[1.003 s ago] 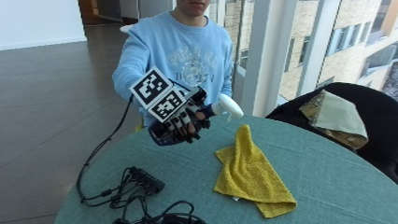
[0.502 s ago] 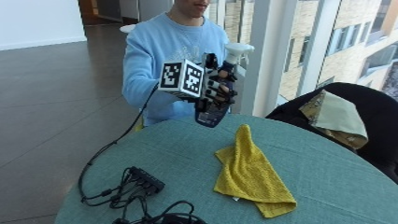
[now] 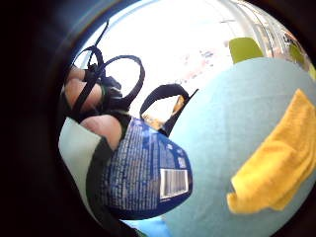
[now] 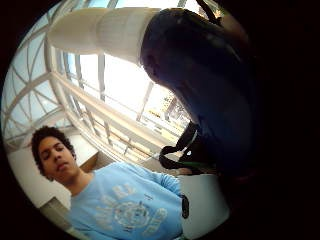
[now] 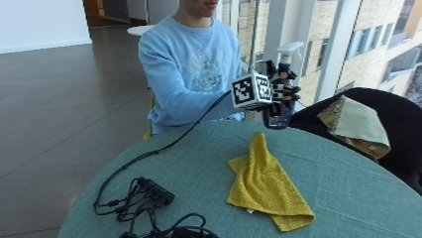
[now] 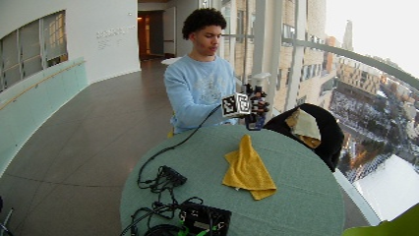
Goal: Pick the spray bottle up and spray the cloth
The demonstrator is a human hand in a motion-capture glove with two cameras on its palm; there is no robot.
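My gloved right hand (image 5: 281, 89) holds the spray bottle (image 5: 280, 110) upright above the far edge of the round table, its white spray head (image 5: 290, 48) on top. The fingers (image 3: 96, 126) are curled round the bottle's dark blue labelled body (image 3: 148, 173). The white head (image 4: 95, 31) and dark body (image 4: 200, 85) fill much of the thumb side view. The yellow cloth (image 5: 267, 183) lies crumpled on the green tablecloth (image 5: 342, 178), below and in front of the hand, apart from it. The same cloth (image 3: 276, 163) shows in the little finger side view and as the yellow cloth (image 6: 247, 169) in the wide view.
A black cable bundle with a small box (image 5: 153, 191) lies at the table's near left. A dark chair (image 5: 389, 124) with a beige cloth (image 5: 356, 121) draped on it stands at the right. Black equipment (image 6: 203, 219) sits at the table's near edge.
The hand has lifted the bottle from low over the table to chest height and turned it upright, then moved it rightward toward the window side.
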